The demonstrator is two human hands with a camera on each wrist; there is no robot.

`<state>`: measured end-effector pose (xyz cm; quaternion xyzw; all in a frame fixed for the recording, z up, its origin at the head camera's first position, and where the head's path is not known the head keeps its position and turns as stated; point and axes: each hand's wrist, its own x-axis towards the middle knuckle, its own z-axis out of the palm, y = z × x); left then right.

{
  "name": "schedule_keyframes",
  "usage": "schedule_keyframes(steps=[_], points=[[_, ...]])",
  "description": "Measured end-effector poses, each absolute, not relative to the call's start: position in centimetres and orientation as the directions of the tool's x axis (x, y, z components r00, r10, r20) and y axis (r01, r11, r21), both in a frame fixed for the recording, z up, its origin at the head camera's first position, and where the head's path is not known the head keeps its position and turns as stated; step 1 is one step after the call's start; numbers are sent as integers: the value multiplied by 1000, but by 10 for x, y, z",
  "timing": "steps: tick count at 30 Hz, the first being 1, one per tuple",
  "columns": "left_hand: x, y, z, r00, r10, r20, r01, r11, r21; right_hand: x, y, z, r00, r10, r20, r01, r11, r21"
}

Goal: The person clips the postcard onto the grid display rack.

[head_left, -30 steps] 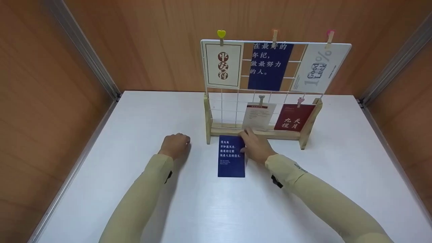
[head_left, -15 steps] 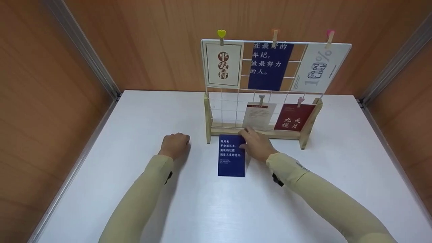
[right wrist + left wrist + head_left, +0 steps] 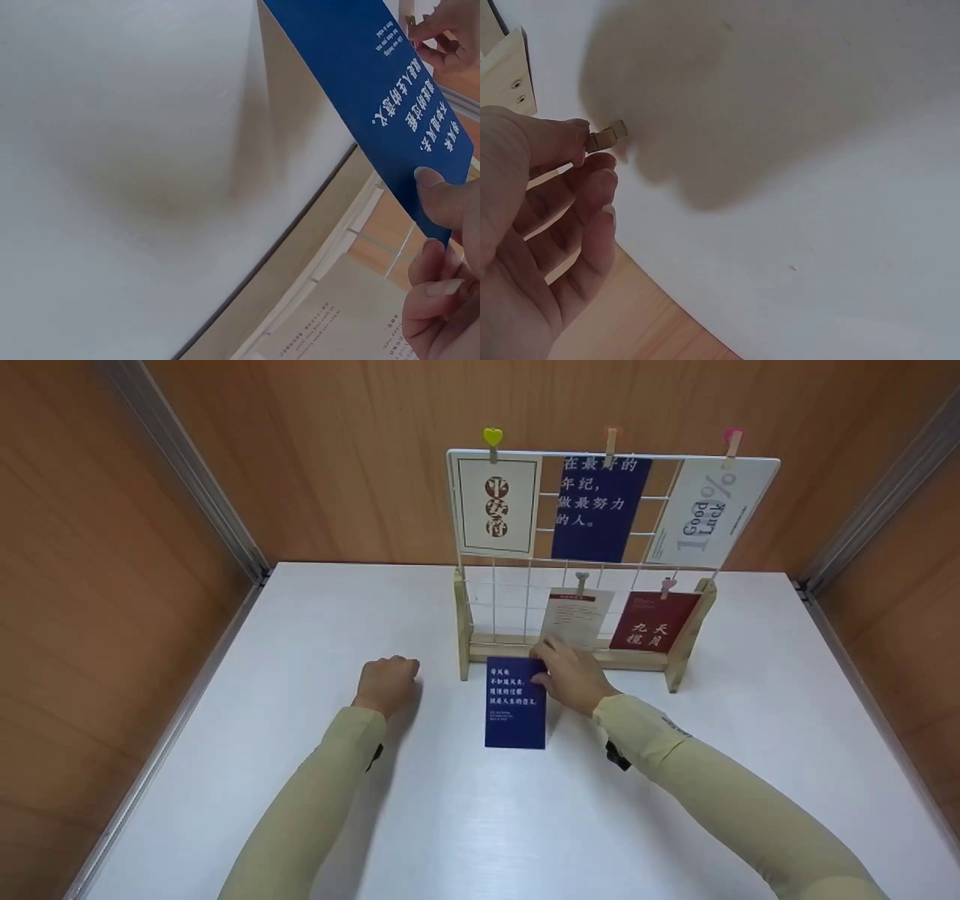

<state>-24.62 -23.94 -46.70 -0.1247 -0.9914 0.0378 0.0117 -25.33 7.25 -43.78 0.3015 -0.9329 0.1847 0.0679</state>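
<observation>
Between thumb and fingers, my right hand (image 3: 574, 675) pinches a blue card (image 3: 515, 712) by its right edge near the upper corner. White lettering covers the card, which stands tilted above the white table in the right wrist view. In the left wrist view, my left hand (image 3: 555, 202) pinches a small wooden clothespin (image 3: 606, 138) with thumb and index finger. From the head view that left hand (image 3: 388, 685) is left of the rack, and the clothespin is hidden there. Just behind the blue card is the white wire grid rack (image 3: 512, 601) on its wooden stand (image 3: 630, 660).
Along the rack's top hang a white card (image 3: 480, 529), a dark blue card (image 3: 592, 540) and a "Good Luck" card (image 3: 675, 540), each clipped. Below them hang a cream card (image 3: 574, 619) and a red card (image 3: 645, 611). Wooden walls (image 3: 360, 472) border the white table (image 3: 465, 825).
The blue card has risen very slightly toward the rack's base with my right hand. My left hand has stayed almost in place.
</observation>
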Motion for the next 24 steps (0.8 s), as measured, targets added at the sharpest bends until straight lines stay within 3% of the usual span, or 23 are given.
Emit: schedule_keyframes(steps=[24], points=[[-244, -243, -458, -975, 222, 29, 222, 975, -19, -254, 65, -408, -804, -568, 177, -589, 720, -366]])
